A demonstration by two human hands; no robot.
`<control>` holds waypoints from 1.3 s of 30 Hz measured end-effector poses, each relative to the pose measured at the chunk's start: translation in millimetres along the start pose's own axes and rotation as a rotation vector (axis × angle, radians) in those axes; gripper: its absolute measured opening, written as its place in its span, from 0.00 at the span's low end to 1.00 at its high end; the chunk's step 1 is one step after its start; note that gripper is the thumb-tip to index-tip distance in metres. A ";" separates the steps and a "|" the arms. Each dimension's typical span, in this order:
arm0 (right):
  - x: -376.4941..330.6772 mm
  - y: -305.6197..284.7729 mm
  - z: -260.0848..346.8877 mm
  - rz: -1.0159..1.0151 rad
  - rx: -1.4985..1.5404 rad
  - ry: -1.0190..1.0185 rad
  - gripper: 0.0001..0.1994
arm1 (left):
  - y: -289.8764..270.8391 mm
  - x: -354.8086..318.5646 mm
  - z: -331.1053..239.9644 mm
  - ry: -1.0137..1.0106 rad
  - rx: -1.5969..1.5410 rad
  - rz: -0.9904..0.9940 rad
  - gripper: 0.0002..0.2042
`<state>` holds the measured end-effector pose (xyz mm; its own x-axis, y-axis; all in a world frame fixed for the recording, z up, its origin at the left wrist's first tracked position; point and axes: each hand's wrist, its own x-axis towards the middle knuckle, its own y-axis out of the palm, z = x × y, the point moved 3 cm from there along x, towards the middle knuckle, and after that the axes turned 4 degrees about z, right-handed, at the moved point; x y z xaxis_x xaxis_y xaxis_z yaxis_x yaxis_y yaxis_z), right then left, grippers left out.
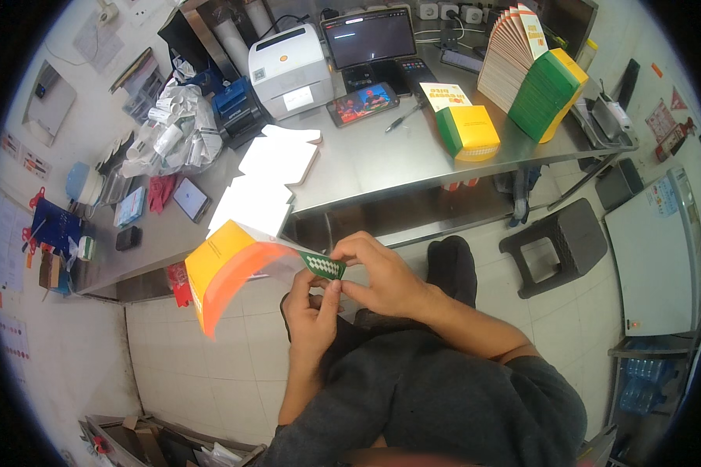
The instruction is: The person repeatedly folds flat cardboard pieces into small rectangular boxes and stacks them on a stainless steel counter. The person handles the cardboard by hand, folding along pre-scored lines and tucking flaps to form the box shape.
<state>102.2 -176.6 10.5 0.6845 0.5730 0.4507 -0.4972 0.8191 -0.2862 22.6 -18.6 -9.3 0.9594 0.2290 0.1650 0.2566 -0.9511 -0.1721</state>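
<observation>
Over the table's front edge, a curved printed card sleeve (224,251), yellow and orange with a green-and-white checkered end, is held by both hands. My left hand (313,315) pinches that green end from below, its thumb pointing up. My right hand (383,274) grips the same end from the right, with thumb and fingertips closed on it. The card's far part bends away to the left, above white card pieces (253,204) laid in an overlapping row on the table. Parts of the left fingers are hidden behind the card.
On the steel table (358,167) stand a white label printer (288,66), a laptop (370,39), a phone playing video (363,104), a pen (402,118) and green-yellow card stacks (549,93). A clear bag of paper rolls (175,132) lies left. A dark stool (557,247) and small fridge (654,257) stand right.
</observation>
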 end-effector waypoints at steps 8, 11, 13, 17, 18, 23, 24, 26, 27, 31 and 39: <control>-1.6 1.0 -0.7 0.037 0.063 0.031 0.36 | -6.0 4.6 -15.6 0.338 0.512 -0.167 0.07; 1.3 -6.4 0.4 -0.148 0.063 0.005 0.36 | -6.9 2.9 -14.3 0.415 0.656 -0.132 0.11; 5.0 -15.0 1.4 -0.272 0.022 0.001 0.32 | -4.6 1.4 -11.8 0.494 0.734 -0.093 0.15; 14.4 -28.7 3.3 -0.320 -0.110 -0.021 0.17 | 0.4 -2.0 -0.8 0.553 0.790 -0.016 0.19; 13.6 -29.1 3.9 -0.324 -0.120 -0.006 0.16 | 1.8 -2.6 2.7 0.548 0.793 0.005 0.19; 6.4 -26.0 -5.7 -0.390 -0.159 0.046 0.13 | 9.2 -5.9 16.7 0.532 0.802 0.042 0.18; 4.8 -25.6 -10.4 -0.413 -0.124 0.052 0.12 | 10.2 -6.5 17.8 0.520 0.797 0.049 0.17; 2.3 -23.5 -21.0 -0.455 -0.029 0.065 0.10 | 10.9 -5.1 18.7 0.482 0.778 0.064 0.16; 1.0 -21.7 -26.9 -0.449 0.024 0.094 0.10 | 11.5 -4.3 18.7 0.456 0.765 0.073 0.17; -9.6 -7.8 -43.3 -0.411 0.436 0.166 0.07 | 15.6 0.3 16.3 0.300 0.764 0.019 0.20; -17.1 16.2 -52.7 -0.330 0.718 0.268 0.08 | 25.3 15.9 8.7 0.413 0.761 -0.155 0.22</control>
<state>110.4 -171.7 -46.4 0.9130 0.3686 0.1747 -0.4060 0.7807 0.4750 45.4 -37.2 -19.4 0.8255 0.1106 0.5534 0.5308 -0.4852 -0.6948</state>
